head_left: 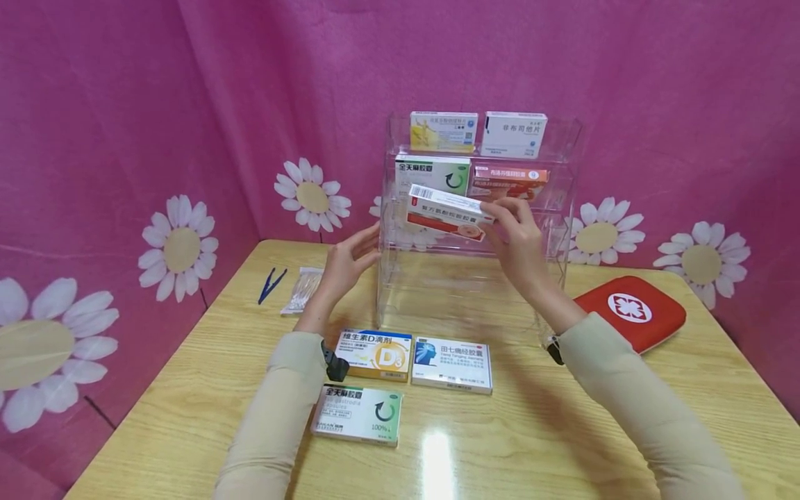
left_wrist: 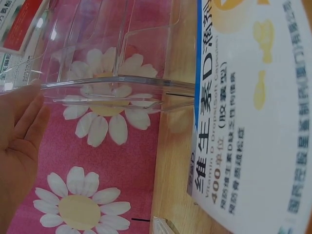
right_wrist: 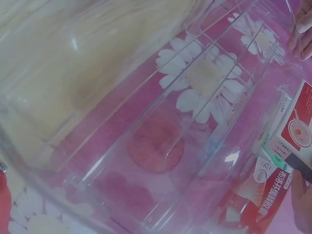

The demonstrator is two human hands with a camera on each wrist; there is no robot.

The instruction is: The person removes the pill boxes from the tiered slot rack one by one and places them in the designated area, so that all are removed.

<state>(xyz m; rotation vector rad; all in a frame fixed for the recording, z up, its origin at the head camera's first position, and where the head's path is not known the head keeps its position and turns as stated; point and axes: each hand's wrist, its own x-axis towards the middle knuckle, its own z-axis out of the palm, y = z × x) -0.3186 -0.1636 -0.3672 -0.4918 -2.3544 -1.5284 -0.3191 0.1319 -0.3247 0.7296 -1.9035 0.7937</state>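
Note:
My right hand (head_left: 520,243) pinches a white and red medicine box (head_left: 445,214) by its right end, tilted in front of a clear acrylic tiered rack (head_left: 400,278). Extended fingers of my left hand (head_left: 346,264) rest against the rack's left side. On the top tier stand a yellow and white box (head_left: 444,132) and a white box (head_left: 514,136). The tier below has a green and white capsule box (head_left: 431,172), partly hidden by the held box, and an orange-red box (head_left: 509,182). In the right wrist view the held box (right_wrist: 296,126) shows at the right edge.
On the wooden table (head_left: 206,389), before the rack, lie a vitamin D box (head_left: 371,351), a blue and white box (head_left: 451,364) and another green and white box (head_left: 356,415). Blue tweezers (head_left: 271,286) and a cotton swab bag (head_left: 303,292) lie left; a red first-aid case (head_left: 656,316) lies right.

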